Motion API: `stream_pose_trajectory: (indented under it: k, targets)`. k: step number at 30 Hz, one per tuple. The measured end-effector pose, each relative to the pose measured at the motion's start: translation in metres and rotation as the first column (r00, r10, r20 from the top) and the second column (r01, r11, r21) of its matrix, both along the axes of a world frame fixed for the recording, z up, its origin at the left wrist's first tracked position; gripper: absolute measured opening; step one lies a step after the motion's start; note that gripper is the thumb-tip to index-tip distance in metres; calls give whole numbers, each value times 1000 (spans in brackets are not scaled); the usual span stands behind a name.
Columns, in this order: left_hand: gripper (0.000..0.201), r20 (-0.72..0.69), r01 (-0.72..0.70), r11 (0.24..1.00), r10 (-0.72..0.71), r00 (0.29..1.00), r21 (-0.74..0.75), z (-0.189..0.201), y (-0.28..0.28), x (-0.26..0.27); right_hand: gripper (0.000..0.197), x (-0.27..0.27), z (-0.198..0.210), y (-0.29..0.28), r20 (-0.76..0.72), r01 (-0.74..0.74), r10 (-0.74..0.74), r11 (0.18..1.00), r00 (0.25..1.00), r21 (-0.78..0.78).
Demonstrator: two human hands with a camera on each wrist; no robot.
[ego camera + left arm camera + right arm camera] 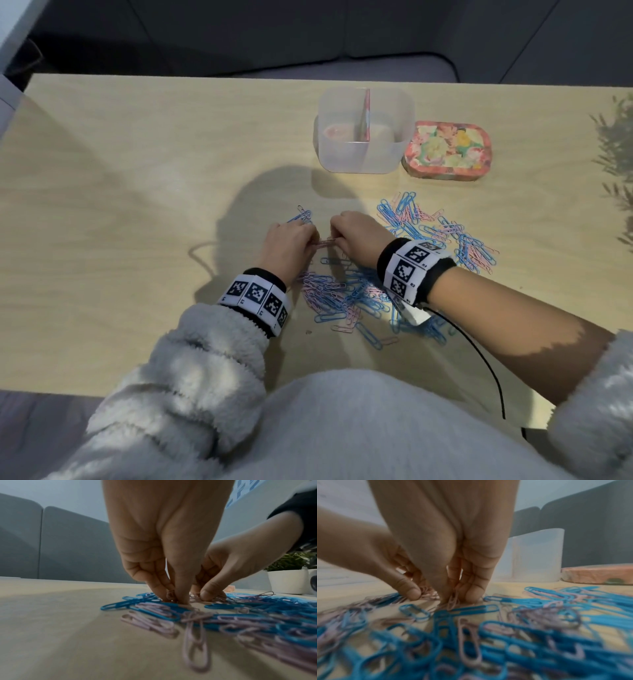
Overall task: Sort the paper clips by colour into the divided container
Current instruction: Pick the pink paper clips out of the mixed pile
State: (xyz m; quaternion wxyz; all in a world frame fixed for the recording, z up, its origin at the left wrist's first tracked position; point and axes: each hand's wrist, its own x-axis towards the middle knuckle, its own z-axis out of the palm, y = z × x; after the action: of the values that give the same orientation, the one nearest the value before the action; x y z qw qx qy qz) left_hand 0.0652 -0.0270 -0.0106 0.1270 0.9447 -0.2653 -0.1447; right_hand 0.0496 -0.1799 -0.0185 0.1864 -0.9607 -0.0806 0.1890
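Note:
Blue and pink paper clips [346, 294] lie mixed in a heap under my wrists, and a second mixed heap [438, 233] spreads to the right. A few blue clips [301, 216] sit by my left knuckles. My left hand [310, 240] and right hand [337, 236] meet fingertip to fingertip on the table, both pinching pink clips [325, 242]. The left wrist view shows my left hand [173, 597] pinching a pink clip [170, 595]. My right hand [453, 597] pinches a pink clip [453, 601]. The clear divided container [364, 164] stands beyond, something pinkish in its left half.
A floral lid [448, 149] lies right of the container. A potted plant [288, 580] stands at the table's right edge. A grey sofa [308, 34] runs behind the table. A black cable [479, 359] trails from my right wrist to the near edge.

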Motion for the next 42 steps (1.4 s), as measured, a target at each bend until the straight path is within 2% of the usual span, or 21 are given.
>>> stream_pose_trajectory:
  k: [6, 8, 11, 15, 16, 19, 23, 27, 31, 34, 36, 38, 40, 42]
  targets:
    - [15, -52, -5, 1000, 5, 999, 16, 0, -3, 6, 7, 21, 38, -37, -15, 172, -172, 968, 985, 183]
    - [15, -75, 5, 1000, -4, 997, 13, 0, -4, 7, 17, 39, 61, -48, -20, 258, -263, 926, 965, 274]
    - [14, -89, -1, 999, -3, 996, -49, 4, -9, 11, 27, 74, 85, -58, -9, 423, -455, 822, 891, 382]
    - [13, -40, -20, 988, 14, 999, -154, 21, -19, 29, 17, 115, 92, -58, 1, 570, -608, 745, 794, 347]
    - [14, -26, -27, 983, 23, 999, -180, 28, -22, 35, 10, 123, 92, -56, -2, 586, -623, 735, 782, 342]
    - [14, 9, -73, 961, 78, 997, -265, 50, -32, 58, 16, 138, 89, -50, -31, 606, -627, 737, 778, 301]
    - [14, 93, -128, 936, 167, 982, -327, 68, -52, 92, 9, 140, 90, -51, -59, 627, -654, 691, 754, 359]
    - [17, 82, -171, 934, 206, 975, -314, 69, -78, 121, 24, 122, 91, -59, 30, 623, -718, 624, 695, 472]
    - [12, 43, -127, 976, 136, 990, -175, 61, -95, 134, 26, 90, 87, -59, 131, 549, -693, 658, 709, 515]
    - [20, 88, -92, 962, 118, 989, -258, 62, -89, 127, 23, 67, 83, -52, 167, 488, -639, 707, 750, 512]
    - [28, 160, -74, 928, 141, 977, -366, 63, -74, 119, 21, 55, 74, -41, 169, 419, -543, 780, 823, 464]
    - [23, 205, -96, 907, 195, 959, -411, 59, -50, 105, 22, 45, 60, -25, 119, 326, -399, 860, 909, 393]
    - [17, 147, -180, 908, 251, 957, -377, 48, -22, 86, 23, 41, 43, -10, 33, 245, -272, 908, 962, 339]
    - [14, 67, -250, 923, 280, 958, -292, 34, 6, 64, 23, 39, 29, 6, -12, 186, -190, 938, 982, 294]
